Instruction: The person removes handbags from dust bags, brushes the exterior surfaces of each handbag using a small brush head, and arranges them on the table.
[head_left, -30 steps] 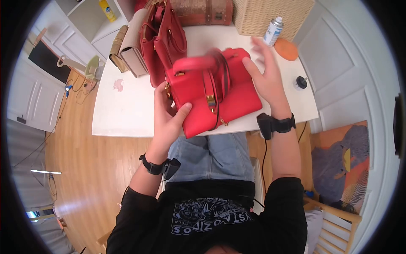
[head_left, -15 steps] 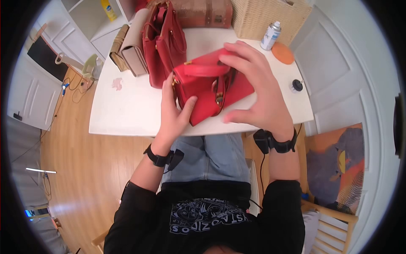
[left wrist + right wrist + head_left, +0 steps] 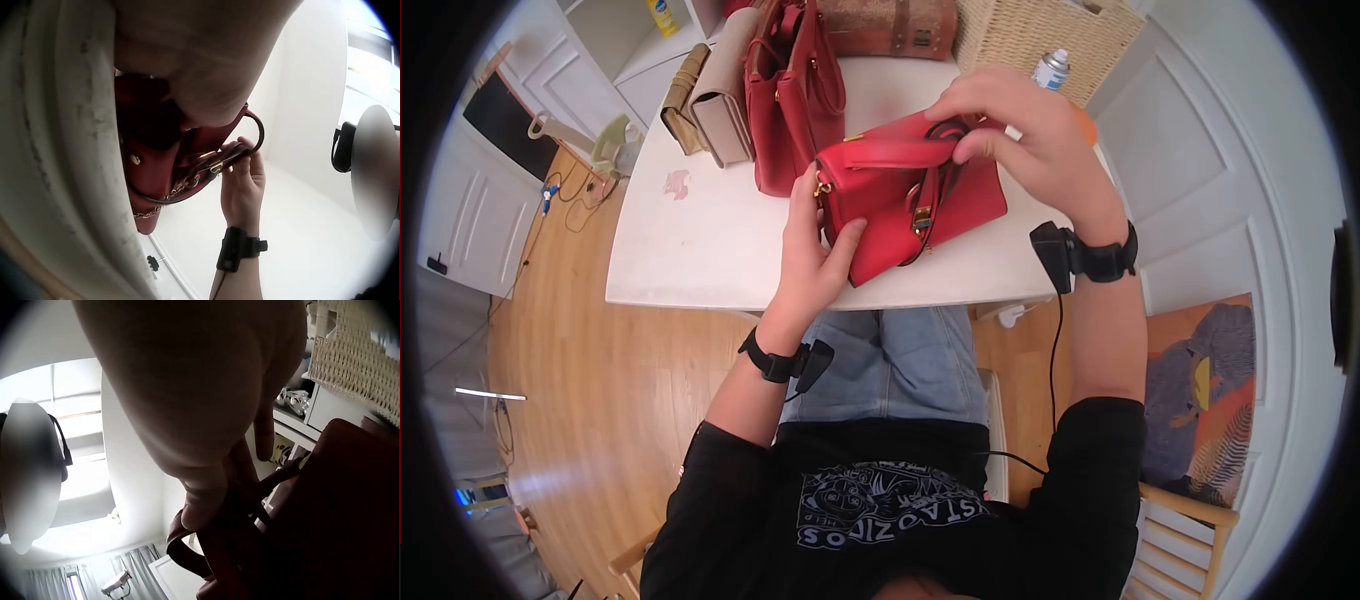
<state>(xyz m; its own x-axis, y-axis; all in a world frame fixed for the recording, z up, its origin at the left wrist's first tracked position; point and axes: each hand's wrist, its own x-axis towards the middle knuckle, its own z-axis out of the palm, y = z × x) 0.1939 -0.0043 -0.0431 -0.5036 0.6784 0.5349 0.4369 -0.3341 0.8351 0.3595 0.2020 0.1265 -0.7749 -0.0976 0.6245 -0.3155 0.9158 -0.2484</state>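
Note:
A bright red handbag (image 3: 880,243) with gold fittings stands on the white table, turned at an angle. My left hand (image 3: 815,255) grips its left end, thumb on the front and fingers along the side. At the bag's upper right, my right hand (image 3: 1040,125) pinches a dark-edged strap (image 3: 948,131) between thumb and fingers. The left wrist view shows that strap looping up through the right hand (image 3: 240,190), with a gold chain (image 3: 149,212) hanging lower on the bag. In the right wrist view the thumb (image 3: 199,511) lies against the strap; much of the bag is in shadow.
Behind the bag's left end stand a darker red handbag (image 3: 785,120), a beige bag (image 3: 720,110) and a tan bag (image 3: 685,105). A brown case (image 3: 890,28) and a wicker basket (image 3: 1050,38) line the back. A spray can (image 3: 1052,70) stands beyond my right hand.
My right hand has moved from open beside the bag, across its front, and up to the strap, which it now pinches. The left hand keeps its grip while the bag has turned slightly.

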